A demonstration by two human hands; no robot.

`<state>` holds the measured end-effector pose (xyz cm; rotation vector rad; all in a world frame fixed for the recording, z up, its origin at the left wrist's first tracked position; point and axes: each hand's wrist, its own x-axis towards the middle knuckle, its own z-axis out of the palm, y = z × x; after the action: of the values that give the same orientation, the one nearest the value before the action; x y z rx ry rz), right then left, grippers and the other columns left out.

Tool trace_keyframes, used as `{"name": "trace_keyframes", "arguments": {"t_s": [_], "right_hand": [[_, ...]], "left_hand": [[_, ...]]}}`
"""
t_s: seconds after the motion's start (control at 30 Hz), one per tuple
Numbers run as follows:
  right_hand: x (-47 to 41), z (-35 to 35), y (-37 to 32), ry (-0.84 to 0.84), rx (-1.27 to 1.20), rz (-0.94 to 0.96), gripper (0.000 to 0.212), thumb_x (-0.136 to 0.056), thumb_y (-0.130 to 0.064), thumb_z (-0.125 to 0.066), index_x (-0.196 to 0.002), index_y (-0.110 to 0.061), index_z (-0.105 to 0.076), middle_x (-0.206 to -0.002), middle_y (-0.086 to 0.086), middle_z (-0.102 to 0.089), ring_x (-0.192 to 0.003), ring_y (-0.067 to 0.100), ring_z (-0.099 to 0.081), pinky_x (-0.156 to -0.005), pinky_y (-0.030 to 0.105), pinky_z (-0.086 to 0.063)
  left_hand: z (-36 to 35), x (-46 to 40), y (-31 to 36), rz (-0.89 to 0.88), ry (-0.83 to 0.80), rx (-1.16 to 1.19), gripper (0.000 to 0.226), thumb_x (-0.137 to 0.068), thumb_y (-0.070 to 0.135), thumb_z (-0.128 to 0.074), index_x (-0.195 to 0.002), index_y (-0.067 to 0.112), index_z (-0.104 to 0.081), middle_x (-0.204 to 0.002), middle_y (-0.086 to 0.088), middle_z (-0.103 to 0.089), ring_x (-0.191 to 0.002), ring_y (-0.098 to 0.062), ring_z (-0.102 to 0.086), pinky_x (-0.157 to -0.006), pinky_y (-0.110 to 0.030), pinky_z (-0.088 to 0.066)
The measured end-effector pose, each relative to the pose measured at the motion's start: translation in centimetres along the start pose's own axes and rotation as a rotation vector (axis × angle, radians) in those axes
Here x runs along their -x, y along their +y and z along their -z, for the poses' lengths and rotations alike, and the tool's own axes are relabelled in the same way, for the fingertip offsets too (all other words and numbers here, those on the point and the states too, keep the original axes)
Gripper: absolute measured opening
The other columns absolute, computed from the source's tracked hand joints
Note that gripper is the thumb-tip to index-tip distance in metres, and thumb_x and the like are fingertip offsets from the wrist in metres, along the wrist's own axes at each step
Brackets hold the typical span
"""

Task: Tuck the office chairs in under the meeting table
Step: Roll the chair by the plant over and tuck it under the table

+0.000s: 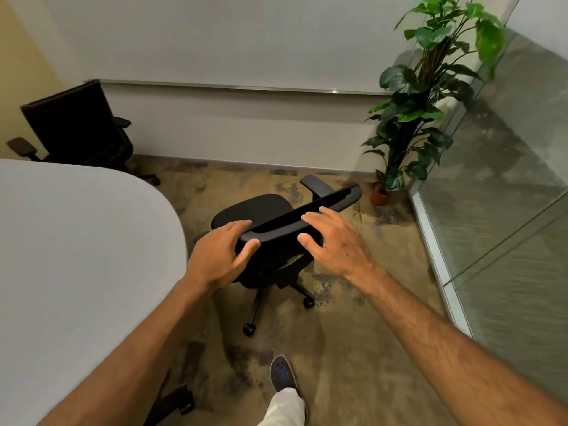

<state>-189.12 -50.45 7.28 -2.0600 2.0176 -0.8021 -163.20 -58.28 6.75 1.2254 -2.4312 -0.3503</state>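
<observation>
Reaching two hands, left hand (219, 256), right hand (333, 241), two office chairs, near chair (276, 219), far chair (76, 124), one meeting table (76, 256)

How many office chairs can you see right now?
2. One chair stands out from the table, under both hands; another chair sits at the far end by the wall. Others may be out of view.

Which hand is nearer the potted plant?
The right hand. It is over the middle of the chair backrest's top edge, on the side towards the plant. The left hand is at the backrest's other end, beside the table.
</observation>
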Motion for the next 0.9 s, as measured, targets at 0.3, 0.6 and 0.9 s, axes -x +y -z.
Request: {"name": "trace_keyframes", "arguments": {"t_s": [0.3, 0.6, 0.9], "right_hand": [[-12.2, -2.9, 13.9, -0.130, 0.118, -0.015, 0.046, -0.096, -0.043, -0.057, -0.136, -0.020, -0.058, -0.140, -0.001, -0.058, -0.140, 0.023, -0.041, -0.113, 0.043, -0.030], [-19.5, -5.2, 26.5, -0.442, 0.151, 0.069, 0.048, -0.098, -0.056, -0.046, -0.135, -0.027, -0.059, -0.142, -0.008, -0.055, -0.138, 0.016, -0.042, -0.113, 0.040, -0.029], [-22.5, -5.2, 32.6, -0.383, 0.099, 0.321, 0.048, -0.091, -0.059, -0.043, -0.111, -0.029, -0.073, -0.111, -0.013, -0.073, -0.104, 0.008, -0.063, -0.091, 0.037, -0.041]], "left_hand": [[-8.6, -12.7, -2.7, 0.080, -0.135, -0.002, 0.064, -0.097, 0.063, -0.037, -0.139, 0.019, -0.053, -0.139, 0.001, -0.059, -0.126, -0.017, -0.054, -0.097, -0.034, -0.047], [-13.5, -15.9, -4.0, 0.438, -0.388, -0.081, 0.083, -0.079, 0.086, -0.026, -0.128, 0.032, -0.065, -0.103, 0.008, -0.073, -0.089, -0.015, -0.067, -0.078, -0.037, -0.056], [-16.8, -16.5, 2.7, 0.697, -0.219, -0.214, 0.090, -0.079, 0.088, -0.015, -0.129, 0.032, -0.065, -0.082, 0.009, -0.071, -0.073, -0.009, -0.063, -0.068, -0.032, -0.054]]}}
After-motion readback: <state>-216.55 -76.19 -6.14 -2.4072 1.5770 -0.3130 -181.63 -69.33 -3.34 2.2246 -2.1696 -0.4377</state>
